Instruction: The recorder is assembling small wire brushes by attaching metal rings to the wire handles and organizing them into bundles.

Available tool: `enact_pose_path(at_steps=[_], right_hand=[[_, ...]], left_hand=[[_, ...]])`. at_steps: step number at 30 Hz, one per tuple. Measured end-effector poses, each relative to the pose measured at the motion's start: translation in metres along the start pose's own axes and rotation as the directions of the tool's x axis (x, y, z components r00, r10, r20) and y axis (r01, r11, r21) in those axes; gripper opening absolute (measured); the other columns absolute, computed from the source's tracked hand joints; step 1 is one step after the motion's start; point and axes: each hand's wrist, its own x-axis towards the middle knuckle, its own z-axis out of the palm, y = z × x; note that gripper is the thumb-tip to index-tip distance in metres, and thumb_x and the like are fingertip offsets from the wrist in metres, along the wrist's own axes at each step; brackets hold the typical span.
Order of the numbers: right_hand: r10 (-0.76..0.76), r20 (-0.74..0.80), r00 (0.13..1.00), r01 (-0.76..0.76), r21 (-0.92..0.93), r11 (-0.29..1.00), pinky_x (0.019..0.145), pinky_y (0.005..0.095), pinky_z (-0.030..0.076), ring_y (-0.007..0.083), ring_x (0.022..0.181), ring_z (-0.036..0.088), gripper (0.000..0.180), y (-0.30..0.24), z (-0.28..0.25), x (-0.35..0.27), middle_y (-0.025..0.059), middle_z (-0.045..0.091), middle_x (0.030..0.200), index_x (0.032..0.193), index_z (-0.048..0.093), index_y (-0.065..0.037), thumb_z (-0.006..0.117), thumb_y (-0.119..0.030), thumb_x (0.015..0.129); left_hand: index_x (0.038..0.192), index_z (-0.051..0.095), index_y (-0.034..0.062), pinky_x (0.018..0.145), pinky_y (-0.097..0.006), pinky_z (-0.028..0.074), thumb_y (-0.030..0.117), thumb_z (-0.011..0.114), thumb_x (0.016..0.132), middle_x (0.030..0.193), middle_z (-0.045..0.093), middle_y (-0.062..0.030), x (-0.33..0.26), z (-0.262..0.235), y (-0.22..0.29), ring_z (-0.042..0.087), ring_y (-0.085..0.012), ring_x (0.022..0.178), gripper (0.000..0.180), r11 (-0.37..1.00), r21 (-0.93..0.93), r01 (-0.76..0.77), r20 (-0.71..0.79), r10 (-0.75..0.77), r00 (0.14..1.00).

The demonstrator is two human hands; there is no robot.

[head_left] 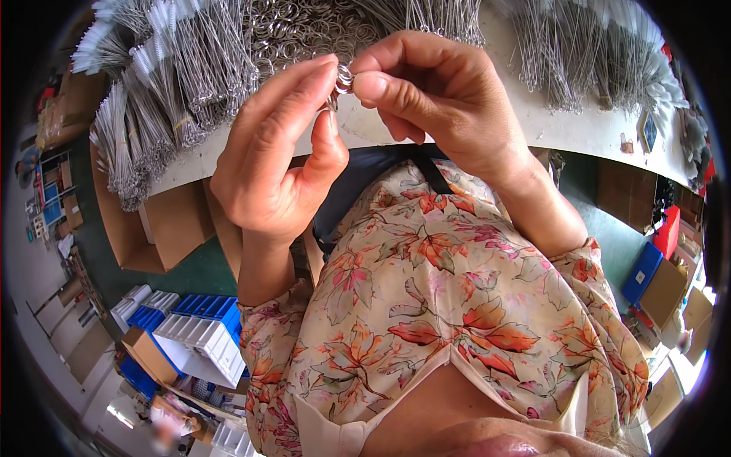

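Note:
In front of my chest, just over the table's near edge, my two hands meet at a few small shiny metal rings (344, 78). My left hand (270, 145) pinches rings between its fingertips and thumb. The thumb and index finger of my right hand (445, 95) close on a ring from the other side. Fingertips partly cover the rings, so how they are joined cannot be made out. Behind the hands spreads a heap of loose metal rings (293, 38). Bundles of thin wire brushes (171, 76) with looped ends and pale bristles lie left of it.
More brush bundles (594, 61) cover the right part of the white table (373, 129). A small clear piece (627, 143) sits near its right edge. Open cardboard boxes (152, 236) stand below on the left, with white and blue plastic crates (202, 335) beyond.

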Motion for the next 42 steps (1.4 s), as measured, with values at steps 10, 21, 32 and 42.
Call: enact_pose_path(at_steps=[10,21,32,42], right_hand=[[0.039,0.002,0.999,-0.039,0.04,0.998,0.05,0.0179,0.041,0.0032,0.058,0.05,0.019,0.005,-0.004,0.001,-0.0016,0.058,0.069,0.089,0.062,-0.002,0.061,-0.02,0.085],[0.036,0.099,0.994,-0.027,-0.091,0.996,0.047,0.0168,0.038,0.003,0.056,0.05,0.015,-0.003,-0.006,-0.001,-0.0012,0.057,0.069,0.089,0.062,-0.001,0.062,-0.015,0.084],[0.268,0.253,0.93,-0.254,-0.086,0.963,0.045,0.0169,0.037,0.0032,0.052,0.049,0.018,-0.007,-0.017,0.009,-0.0018,0.055,0.061,0.084,0.062,-0.002,0.059,-0.019,0.086],[-0.266,0.248,0.931,0.304,-0.932,0.197,0.053,0.0298,0.045,0.0233,0.06,0.056,0.012,0.059,-0.022,0.0,0.0071,0.055,0.077,0.084,0.061,-0.007,0.058,-0.003,0.073]], left_hand=[[0.106,0.055,-0.0094,0.068,-0.028,0.056,-0.005,0.062,0.075,0.094,0.063,-0.0193,-0.011,0.014,0.002,0.066,-0.0239,0.08,0.032,0.984,-0.136,0.119,-0.08,-0.13,0.988],[0.106,0.054,-0.012,0.07,-0.027,0.055,-0.008,0.059,0.076,0.093,0.063,-0.0204,-0.004,0.005,0.007,0.066,-0.0229,0.078,0.031,0.975,-0.154,0.159,0.014,-0.158,0.987],[0.108,0.054,-0.0089,0.074,-0.025,0.051,-0.011,0.054,0.078,0.098,0.063,-0.0156,0.014,-0.017,0.0,0.063,-0.0151,0.083,0.03,0.636,-0.46,0.619,0.359,-0.504,0.785],[0.111,0.056,0.0022,0.07,-0.024,0.05,0.004,0.061,0.081,0.102,0.061,-0.0077,0.011,-0.064,-0.045,0.062,-0.0116,0.079,0.03,0.658,0.1,0.746,0.377,-0.719,0.584]])
